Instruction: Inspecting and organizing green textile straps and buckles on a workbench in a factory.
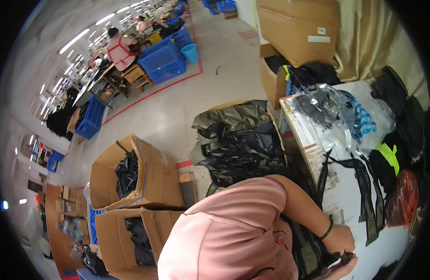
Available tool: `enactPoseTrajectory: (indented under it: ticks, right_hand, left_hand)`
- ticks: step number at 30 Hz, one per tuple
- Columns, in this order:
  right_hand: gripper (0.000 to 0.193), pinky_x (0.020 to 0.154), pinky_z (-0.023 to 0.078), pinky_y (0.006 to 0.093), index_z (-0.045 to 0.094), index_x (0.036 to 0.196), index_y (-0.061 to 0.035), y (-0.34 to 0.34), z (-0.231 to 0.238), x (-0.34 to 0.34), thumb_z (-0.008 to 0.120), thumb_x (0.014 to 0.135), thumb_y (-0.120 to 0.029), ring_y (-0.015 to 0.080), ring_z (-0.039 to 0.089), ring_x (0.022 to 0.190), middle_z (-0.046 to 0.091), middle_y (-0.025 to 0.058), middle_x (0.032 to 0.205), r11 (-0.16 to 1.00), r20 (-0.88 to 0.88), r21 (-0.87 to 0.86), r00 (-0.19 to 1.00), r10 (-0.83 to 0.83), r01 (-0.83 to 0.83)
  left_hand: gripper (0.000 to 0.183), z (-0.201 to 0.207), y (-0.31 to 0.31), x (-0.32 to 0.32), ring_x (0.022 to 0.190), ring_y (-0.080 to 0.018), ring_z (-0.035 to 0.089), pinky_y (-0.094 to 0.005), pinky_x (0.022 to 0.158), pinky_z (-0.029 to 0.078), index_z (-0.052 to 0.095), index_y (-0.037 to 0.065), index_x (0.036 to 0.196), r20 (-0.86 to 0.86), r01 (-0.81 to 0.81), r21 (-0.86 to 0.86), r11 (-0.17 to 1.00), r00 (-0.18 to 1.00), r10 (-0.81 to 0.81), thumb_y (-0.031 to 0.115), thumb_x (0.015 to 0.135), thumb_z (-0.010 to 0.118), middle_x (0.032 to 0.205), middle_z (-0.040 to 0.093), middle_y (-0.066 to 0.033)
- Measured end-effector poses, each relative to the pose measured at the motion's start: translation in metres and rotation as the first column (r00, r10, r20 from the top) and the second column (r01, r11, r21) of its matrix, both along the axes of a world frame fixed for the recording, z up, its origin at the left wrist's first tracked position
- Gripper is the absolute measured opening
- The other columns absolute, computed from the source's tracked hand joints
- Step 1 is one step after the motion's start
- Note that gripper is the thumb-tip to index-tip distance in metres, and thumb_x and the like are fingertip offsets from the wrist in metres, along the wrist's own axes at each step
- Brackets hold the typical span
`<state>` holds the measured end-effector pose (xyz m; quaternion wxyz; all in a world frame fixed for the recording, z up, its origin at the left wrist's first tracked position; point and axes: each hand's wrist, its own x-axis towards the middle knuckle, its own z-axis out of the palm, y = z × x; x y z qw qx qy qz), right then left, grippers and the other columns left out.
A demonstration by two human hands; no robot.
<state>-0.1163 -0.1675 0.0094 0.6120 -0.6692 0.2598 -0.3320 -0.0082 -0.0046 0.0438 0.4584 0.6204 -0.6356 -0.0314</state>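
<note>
My left hand [340, 239], with a dark band on its wrist, is closed in a curl at the lower right. Just below it, my right hand [344, 269] shows only in part, its fingers closed on the edge of a dark piece of fabric [346, 257]. The two hands nearly touch, and both seem to grip this piece. Black mesh-like fabric [308, 249] hangs between my body and the white table [338, 205]. Black straps [364, 186] lie across the tabletop, beyond my left hand.
Clear plastic bags [334, 116], a neon-yellow strip [389, 157] and a red plastic bag [402, 198] lie on the table. Open cartons [161, 175] of black fabric stand left; another carton [233, 105] holds dark sheets. Farther back, a person [121, 51] sits near blue crates [161, 63].
</note>
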Motion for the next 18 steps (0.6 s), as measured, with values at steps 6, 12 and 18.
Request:
enactPoseTrajectory:
  ticks: [6,12,18]
  right_hand:
    - [0.014,0.072,0.04,0.0252,0.052,0.089,-0.0017,0.035,0.008,0.008,0.049,0.091,-0.015,0.0126,0.049,0.079,0.053,0.0033,0.087,0.925,0.062,0.239,0.956,0.288,-0.295]
    - [0.037,0.078,0.043,0.026,0.049,0.121,0.0017,0.03,0.012,-0.017,0.06,0.089,-0.014,0.0157,0.055,0.091,0.058,0.0072,0.104,0.772,0.159,0.441,0.887,0.434,-0.457]
    - [0.079,0.086,0.052,0.0444,0.023,0.143,-0.0006,0.029,-0.002,-0.033,0.063,0.076,-0.012,0.0286,0.052,0.118,0.043,0.0128,0.136,0.654,0.253,0.558,0.855,0.453,-0.511]
  left_hand:
    - [0.024,-0.011,-0.002,0.007,0.082,-0.0319,0.059,-0.0416,0.068,0.045,0.057,0.005,0.082,-0.213,-0.08,0.161,0.984,0.97,0.114,0.026,0.074,0.068,0.081,0.06,-0.0126]
    - [0.016,0.006,-0.005,0.017,0.084,-0.03,0.058,-0.0382,0.072,0.046,0.059,0.004,0.088,-0.512,0.071,0.073,0.995,0.858,-0.024,0.014,0.076,0.062,0.087,0.06,-0.0126]
    - [0.012,0.003,-0.01,0.026,0.093,-0.0323,0.052,-0.0372,0.083,0.044,0.058,0.001,0.092,-0.194,0.09,-0.098,0.991,0.975,-0.108,0.006,0.082,0.054,0.094,0.057,-0.0147]
